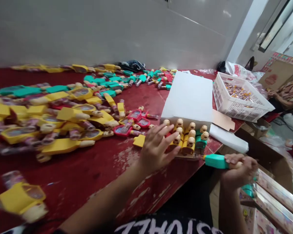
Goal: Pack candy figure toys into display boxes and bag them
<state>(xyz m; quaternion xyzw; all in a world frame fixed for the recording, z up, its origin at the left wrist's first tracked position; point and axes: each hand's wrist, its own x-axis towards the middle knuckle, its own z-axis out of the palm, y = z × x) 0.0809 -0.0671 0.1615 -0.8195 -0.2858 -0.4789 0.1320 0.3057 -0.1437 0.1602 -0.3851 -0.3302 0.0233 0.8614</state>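
Note:
My right hand (239,169) is closed round the pale end of a green plastic toy (216,161), held level just past the table's front edge. Its far end, blurred by motion, points at an open white display box (189,97). Inside the box's front stand several yellow toys (188,148) with cream animal heads, in rows, and green toys (201,141) at the right. My left hand (156,146) has its fingers spread over the left side of these rows; whether the fingertips touch the heads I cannot tell. Beside its wrist lies a yellow toy (139,140).
Yellow toys (63,113) heap across the red table (107,165), with green ones (112,81) behind and red ones (134,122) nearer the box. At right stand a white crate (244,97) of small tubes, an open carton (273,156) and printed boxes (278,201). Another person (288,94) sits far right.

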